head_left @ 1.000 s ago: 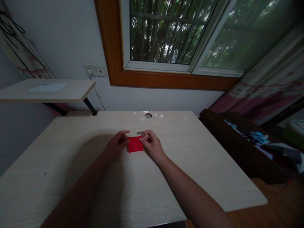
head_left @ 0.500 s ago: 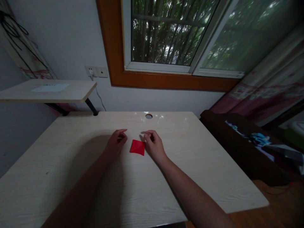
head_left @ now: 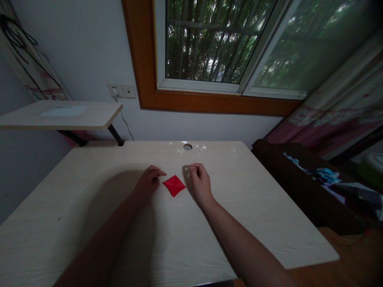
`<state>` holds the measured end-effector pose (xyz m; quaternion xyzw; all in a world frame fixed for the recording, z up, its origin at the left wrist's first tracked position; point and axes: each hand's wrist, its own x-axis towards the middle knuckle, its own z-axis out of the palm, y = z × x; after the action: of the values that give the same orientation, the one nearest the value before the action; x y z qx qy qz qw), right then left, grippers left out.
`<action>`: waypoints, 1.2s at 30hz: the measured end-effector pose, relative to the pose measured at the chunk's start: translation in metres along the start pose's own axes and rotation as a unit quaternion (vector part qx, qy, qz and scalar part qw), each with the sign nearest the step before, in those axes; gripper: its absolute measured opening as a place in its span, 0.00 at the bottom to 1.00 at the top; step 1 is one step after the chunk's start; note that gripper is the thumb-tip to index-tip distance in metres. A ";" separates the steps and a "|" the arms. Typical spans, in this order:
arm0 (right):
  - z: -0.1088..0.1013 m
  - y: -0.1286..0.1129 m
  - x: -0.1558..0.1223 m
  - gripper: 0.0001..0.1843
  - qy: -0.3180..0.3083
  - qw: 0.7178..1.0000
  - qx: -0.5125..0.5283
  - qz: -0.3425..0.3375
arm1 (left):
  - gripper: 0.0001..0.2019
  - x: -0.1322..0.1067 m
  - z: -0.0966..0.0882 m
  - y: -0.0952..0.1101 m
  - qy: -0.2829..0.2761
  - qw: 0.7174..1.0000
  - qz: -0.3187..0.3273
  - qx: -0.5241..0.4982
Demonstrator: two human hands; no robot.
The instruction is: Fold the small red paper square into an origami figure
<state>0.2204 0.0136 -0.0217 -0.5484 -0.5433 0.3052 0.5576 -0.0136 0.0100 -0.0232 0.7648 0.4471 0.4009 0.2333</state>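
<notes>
One red paper (head_left: pixel 174 186), corner toward the tabletop's (head_left: pixel 254 207) far edge; my left hand (head_left: pixel 149 179) beside it, fingers parted; right hand (head_left: pixel 200 181) curled, can't tell if pinched.

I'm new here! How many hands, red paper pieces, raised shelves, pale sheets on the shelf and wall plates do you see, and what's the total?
Hands: 2 (left hand, right hand)
Red paper piece: 1
Raised shelf: 1
Pale sheet: 1
Wall plates: 2 (plugged plate, plate beside it)
Total: 7
</notes>
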 end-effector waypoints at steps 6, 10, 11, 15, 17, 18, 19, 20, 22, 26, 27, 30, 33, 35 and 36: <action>0.002 0.004 0.000 0.10 -0.023 1.000 -0.008 0.001 | 0.19 -0.004 0.000 0.008 -0.048 0.994 0.065 0.074; 0.003 0.004 0.000 0.09 -0.041 0.999 -0.022 -0.003 | 0.15 -0.005 -0.001 0.011 -0.096 0.983 0.106 0.119; 0.002 0.004 0.000 0.09 -0.045 0.999 -0.027 -0.004 | 0.13 -0.006 -0.001 0.011 -0.103 0.981 0.112 0.123; 0.002 0.003 0.000 0.10 -0.066 0.997 -0.048 -0.010 | 0.09 -0.006 0.000 0.006 -0.129 0.976 0.114 0.136; 0.002 0.003 0.000 0.10 -0.078 0.996 -0.051 -0.013 | 0.10 -0.006 0.001 0.003 -0.149 0.974 0.107 0.132; 0.002 0.003 0.000 0.11 -0.085 0.995 -0.052 -0.016 | 0.10 -0.006 0.001 0.002 -0.157 0.974 0.104 0.128; 0.003 0.003 0.000 0.11 -0.092 0.994 -0.053 -0.020 | 0.11 -0.007 0.002 0.001 -0.163 0.974 0.100 0.123; 0.003 0.003 0.000 0.11 -0.099 0.993 -0.053 -0.024 | 0.11 -0.007 0.002 0.000 -0.165 0.975 0.095 0.118; 0.003 0.003 0.000 0.12 -0.108 0.992 -0.053 -0.027 | 0.11 -0.007 0.002 -0.001 -0.156 0.978 0.084 0.108; 0.002 0.000 -0.002 0.15 -0.125 0.991 -0.037 -0.029 | 0.12 -0.005 -0.001 0.001 -0.126 0.987 0.049 0.084; 0.002 -0.001 -0.002 0.16 -0.135 0.990 -0.029 -0.031 | 0.12 -0.005 -0.002 0.002 -0.114 0.990 0.041 0.078; 0.002 -0.003 -0.003 0.16 -0.148 0.988 -0.005 -0.037 | 0.12 -0.003 -0.006 0.003 -0.068 0.996 0.024 0.060; 0.002 -0.003 -0.003 0.15 -0.148 0.988 0.025 -0.036 | 0.12 -0.003 -0.010 0.005 -0.012 0.999 0.009 0.043; 0.002 -0.003 -0.004 0.15 -0.160 0.985 0.046 -0.037 | 0.11 -0.004 -0.011 0.006 0.024 0.999 0.002 0.034; 0.002 -0.004 -0.005 0.15 -0.167 0.984 0.052 -0.044 | 0.11 -0.004 -0.012 0.007 0.037 0.999 0.000 0.029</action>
<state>0.2168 0.0088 -0.0199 -0.4354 -0.6357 0.3956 0.4999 -0.0207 0.0029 -0.0129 0.7562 0.4667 0.4155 0.1940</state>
